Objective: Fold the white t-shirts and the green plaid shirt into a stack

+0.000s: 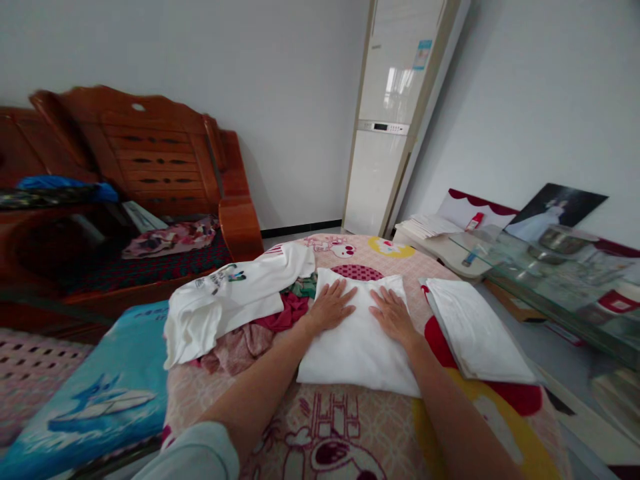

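A folded white garment lies flat in front of me on a round table with a pink patterned cover. My left hand rests on its upper left part, fingers spread. On its upper right part lies my right hand, also with fingers apart. Neither hand grips the cloth. To the left is a loose pile: a white T-shirt with a small print and red stripes lies over a dark red cloth and a brownish-pink cloth. A second folded white garment lies on the right.
A carved wooden armchair stands at the back left, with clothes on its seat. Nearer is a blue cushion or cloth with a printed design. A tall air conditioner fills the corner. A glass shelf with bowls stands close on the right.
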Demonstrator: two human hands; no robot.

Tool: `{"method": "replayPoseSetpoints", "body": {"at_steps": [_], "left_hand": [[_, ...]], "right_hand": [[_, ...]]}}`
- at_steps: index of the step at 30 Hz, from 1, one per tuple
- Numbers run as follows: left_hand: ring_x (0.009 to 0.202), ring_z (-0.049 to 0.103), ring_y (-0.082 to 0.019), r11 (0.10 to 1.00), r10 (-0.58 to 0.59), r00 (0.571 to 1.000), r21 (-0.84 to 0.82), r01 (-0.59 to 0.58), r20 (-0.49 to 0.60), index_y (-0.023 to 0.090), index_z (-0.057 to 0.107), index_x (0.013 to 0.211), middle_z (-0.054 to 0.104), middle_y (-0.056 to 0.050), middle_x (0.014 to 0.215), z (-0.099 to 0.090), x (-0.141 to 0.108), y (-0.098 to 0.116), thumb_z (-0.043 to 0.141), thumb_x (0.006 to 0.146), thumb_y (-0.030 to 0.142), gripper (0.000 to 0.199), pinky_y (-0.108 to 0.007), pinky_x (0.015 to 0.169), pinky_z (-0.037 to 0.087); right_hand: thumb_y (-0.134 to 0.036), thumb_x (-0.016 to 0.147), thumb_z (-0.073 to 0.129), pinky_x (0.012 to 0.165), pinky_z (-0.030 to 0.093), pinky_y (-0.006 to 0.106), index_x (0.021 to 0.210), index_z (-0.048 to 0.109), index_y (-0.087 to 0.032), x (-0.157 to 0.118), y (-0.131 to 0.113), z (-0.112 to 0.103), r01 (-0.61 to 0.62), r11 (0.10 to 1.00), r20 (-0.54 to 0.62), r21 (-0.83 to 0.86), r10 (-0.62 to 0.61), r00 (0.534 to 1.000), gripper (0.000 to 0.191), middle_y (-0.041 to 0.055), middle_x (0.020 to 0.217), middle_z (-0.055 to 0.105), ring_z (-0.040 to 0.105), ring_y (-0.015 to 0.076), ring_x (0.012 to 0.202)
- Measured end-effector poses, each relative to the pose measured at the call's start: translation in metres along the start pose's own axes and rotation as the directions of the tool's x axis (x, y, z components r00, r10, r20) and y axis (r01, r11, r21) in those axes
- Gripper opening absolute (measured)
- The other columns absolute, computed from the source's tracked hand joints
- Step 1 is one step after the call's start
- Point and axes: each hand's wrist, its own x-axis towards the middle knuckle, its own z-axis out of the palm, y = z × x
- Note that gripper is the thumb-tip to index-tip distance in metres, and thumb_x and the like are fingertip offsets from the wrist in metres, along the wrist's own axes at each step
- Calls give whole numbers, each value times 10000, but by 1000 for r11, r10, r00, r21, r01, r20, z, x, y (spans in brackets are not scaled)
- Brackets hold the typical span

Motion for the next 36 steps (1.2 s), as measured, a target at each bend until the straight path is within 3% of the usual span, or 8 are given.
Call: {"method": "replayPoseSetpoints", "body": {"at_steps": [5,10,16,20,23,28,31,36], "left_hand": [[1434,196,-328,993,-24,1000,-112,24,-1,203,402,1428,224,-156,1557,-1,-14,-5,504,905,381,563,-498,1131,249],[1386,330,-292,956,-94,987,-290,52,-133,154,518,1326,375,-156,1489,-2,-43,-12,628,802,260,546,-440,1118,315],[995,636,-205,825,-481,852,-437,359,-207,136,654,1094,696,-97,1052,-27,-86,4,572,801,182,308,-322,922,462],[813,662,-172,736,-563,813,-538,411,-148,146,673,1058,725,-62,898,-41,-119,28,509,850,237,280,-254,773,467],[758,657,-172,714,-584,798,-563,418,-147,155,690,987,723,-51,838,-44,-135,35,516,840,291,265,-234,693,443],[637,613,-177,717,-550,830,-561,414,-92,151,653,689,649,-35,625,-44,-143,27,500,826,418,337,-243,586,376],[574,565,-162,704,-493,869,-611,361,-55,155,603,603,581,-7,542,-43,-146,24,552,768,479,367,-242,546,345],[426,440,-105,489,-441,894,-814,314,80,140,625,785,526,45,501,-43,-153,33,618,691,510,382,-214,439,282]], "right_hand": [[-381,934,441,1090,306,468,1390,474,-206,-20,9,9,44,997,-110,68,-37,993,490,124,1499,374,333,299,1376],[-325,888,482,1063,364,450,1285,583,-165,-59,17,15,20,992,-241,124,11,970,440,149,1385,514,449,294,1293],[-311,798,486,839,496,353,1061,711,-127,-106,22,-12,-294,892,-254,343,390,885,392,139,989,720,661,258,908],[-367,738,505,724,489,332,944,747,-163,-138,25,-27,-452,753,-188,478,591,785,378,100,840,734,666,251,786],[-446,719,513,659,475,311,901,750,-144,-155,25,-30,-447,676,-114,586,615,780,426,86,761,727,658,243,731],[-535,711,531,599,429,294,720,741,-145,-161,20,-32,-403,711,-55,577,526,849,444,65,639,690,629,230,650],[-505,700,556,630,435,301,731,741,-166,-159,16,-30,-394,718,-97,574,537,838,387,65,696,711,634,228,674],[-479,674,572,657,470,306,731,731,-179,-156,16,-21,-298,648,-184,701,569,802,345,72,717,721,647,229,690]]}}
